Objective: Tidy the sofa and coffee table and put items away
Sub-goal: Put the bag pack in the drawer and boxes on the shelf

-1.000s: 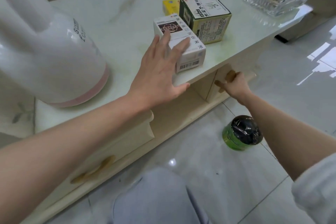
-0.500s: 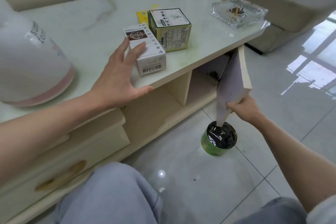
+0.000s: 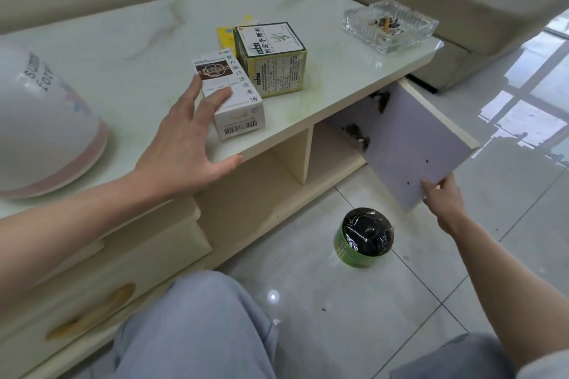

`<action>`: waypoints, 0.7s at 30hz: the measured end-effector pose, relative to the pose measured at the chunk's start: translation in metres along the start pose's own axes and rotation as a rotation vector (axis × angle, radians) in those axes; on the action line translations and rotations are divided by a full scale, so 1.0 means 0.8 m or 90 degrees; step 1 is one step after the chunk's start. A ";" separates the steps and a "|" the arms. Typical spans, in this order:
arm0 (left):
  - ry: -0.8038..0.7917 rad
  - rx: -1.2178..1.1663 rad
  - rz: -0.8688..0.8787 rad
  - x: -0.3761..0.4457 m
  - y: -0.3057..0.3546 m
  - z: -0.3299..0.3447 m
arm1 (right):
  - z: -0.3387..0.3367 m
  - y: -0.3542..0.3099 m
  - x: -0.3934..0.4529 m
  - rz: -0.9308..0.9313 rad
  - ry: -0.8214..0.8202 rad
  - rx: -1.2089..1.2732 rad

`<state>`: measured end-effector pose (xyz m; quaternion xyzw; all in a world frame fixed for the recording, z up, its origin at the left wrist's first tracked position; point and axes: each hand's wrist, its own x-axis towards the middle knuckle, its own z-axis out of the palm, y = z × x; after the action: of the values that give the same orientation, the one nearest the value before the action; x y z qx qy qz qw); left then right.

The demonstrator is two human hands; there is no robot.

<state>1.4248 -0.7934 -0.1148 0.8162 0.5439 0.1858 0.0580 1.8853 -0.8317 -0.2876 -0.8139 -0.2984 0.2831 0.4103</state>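
The left hand (image 3: 184, 144) is lying spread wide on the desk (image 3: 129, 49), fingers (image 3: 215, 101) resting on a white box (image 3: 234, 101) just beside a green box (image 3: 272, 58). The right hand (image 3: 443, 203) is gripping the open cabinet door (image 3: 412, 138) by its lower corner, above a green tin (image 3: 363, 237) on the floor (image 3: 354, 317).

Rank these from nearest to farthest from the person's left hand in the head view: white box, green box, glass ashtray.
1. white box, under the left hand's fingertips.
2. green box, just behind the white one.
3. glass ashtray, at the table's far right corner.
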 end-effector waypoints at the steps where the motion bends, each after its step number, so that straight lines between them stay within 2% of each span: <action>1: 0.000 0.000 -0.001 -0.001 0.000 0.000 | 0.003 0.004 -0.004 0.010 -0.004 -0.013; 4: 0.003 0.000 -0.002 -0.002 0.000 0.000 | 0.023 0.021 -0.020 0.059 -0.051 -0.044; 8: 0.009 0.002 0.003 -0.001 -0.003 0.001 | 0.063 0.069 -0.046 0.257 -0.205 -0.173; 11: 0.014 0.004 0.008 -0.001 -0.004 0.003 | 0.097 0.110 -0.045 0.331 -0.221 -0.146; 15: 0.011 0.010 0.015 0.000 -0.003 0.003 | 0.115 0.130 -0.034 0.317 -0.184 -0.168; 21: 0.001 0.017 0.008 -0.001 -0.001 0.000 | 0.099 0.064 -0.006 0.268 -0.178 -0.176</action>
<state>1.4237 -0.7934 -0.1155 0.8201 0.5413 0.1795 0.0457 1.8392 -0.8200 -0.3691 -0.8594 -0.2123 0.4279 0.1824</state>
